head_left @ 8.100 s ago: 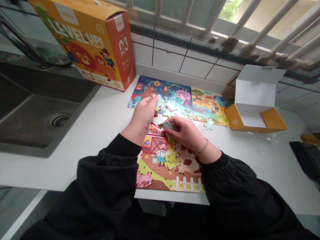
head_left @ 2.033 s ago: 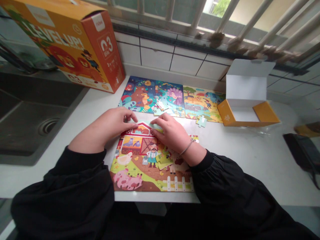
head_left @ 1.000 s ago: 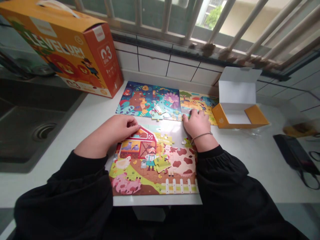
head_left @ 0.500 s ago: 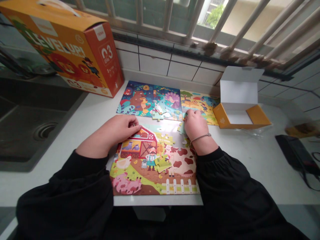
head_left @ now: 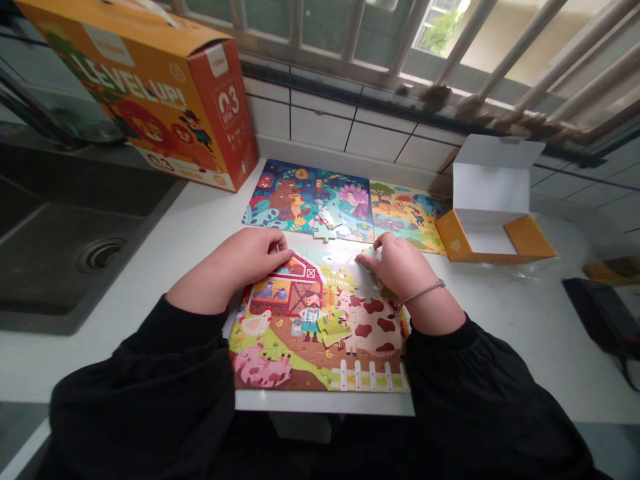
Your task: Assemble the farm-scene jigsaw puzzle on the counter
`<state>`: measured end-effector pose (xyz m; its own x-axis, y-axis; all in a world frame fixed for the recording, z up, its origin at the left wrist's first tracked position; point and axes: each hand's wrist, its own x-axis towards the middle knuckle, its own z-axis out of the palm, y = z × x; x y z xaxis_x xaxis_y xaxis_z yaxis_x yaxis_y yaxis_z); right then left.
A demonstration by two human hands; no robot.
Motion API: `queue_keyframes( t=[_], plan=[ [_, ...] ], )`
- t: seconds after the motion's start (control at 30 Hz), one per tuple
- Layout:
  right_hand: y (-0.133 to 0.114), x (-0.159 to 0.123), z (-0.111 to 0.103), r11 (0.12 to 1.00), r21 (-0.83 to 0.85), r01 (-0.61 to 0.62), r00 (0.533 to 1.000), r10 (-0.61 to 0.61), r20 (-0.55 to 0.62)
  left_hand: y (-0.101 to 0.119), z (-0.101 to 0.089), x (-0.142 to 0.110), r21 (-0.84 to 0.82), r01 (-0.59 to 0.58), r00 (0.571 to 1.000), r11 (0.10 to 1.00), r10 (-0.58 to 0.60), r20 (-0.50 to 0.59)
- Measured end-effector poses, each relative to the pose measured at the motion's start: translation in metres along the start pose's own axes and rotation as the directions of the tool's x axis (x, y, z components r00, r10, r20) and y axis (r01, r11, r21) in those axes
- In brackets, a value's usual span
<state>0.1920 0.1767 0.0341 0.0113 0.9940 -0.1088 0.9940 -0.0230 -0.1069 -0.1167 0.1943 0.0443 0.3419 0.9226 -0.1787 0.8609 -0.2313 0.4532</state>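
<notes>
On the counter (head_left: 505,340), the farm puzzle (head_left: 305,340) seems mid-fill: left hand (head_left: 255,257) touching, grip unclear; right hand (head_left: 403,265) pinching a piece (head_left: 371,253) likely needing alignment

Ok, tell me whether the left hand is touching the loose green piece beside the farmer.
Apart: the head view shows the printed barn and farmer plainly between the left hand and the loose green piece.

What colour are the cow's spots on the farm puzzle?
The spots are reddish brown, seen best in the head view.
</notes>
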Motion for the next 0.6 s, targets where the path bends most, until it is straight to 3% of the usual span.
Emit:
queue_keyframes(
  t=[0.13,0.23,0.33,0.47,0.6],
  plan=[
    [0.004,0.009,0.012,0.966,0.255,0.045,0.998,-0.031,-0.059,0.000,0.000,0.000,-0.019,0.001,1.000,1.000,-0.001,0.007],
    [-0.003,0.017,0.021,0.893,0.401,0.203,0.970,-0.129,-0.204,-0.002,0.002,0.001,-0.031,0.004,1.000,1.000,-0.004,0.003],
    [-0.018,0.028,0.028,0.782,0.495,0.379,0.912,-0.225,-0.342,-0.003,0.004,0.001,-0.038,-0.007,1.000,0.999,0.007,-0.013],
    [-0.035,0.054,0.030,0.720,0.517,0.463,0.857,-0.213,-0.470,-0.004,0.003,-0.001,-0.002,-0.011,0.999,1.000,0.011,-0.043],
    [-0.043,0.079,0.035,0.745,0.471,0.472,0.861,-0.273,-0.429,-0.005,0.002,-0.001,0.065,0.048,0.996,0.997,-0.043,-0.074]
  ],
)
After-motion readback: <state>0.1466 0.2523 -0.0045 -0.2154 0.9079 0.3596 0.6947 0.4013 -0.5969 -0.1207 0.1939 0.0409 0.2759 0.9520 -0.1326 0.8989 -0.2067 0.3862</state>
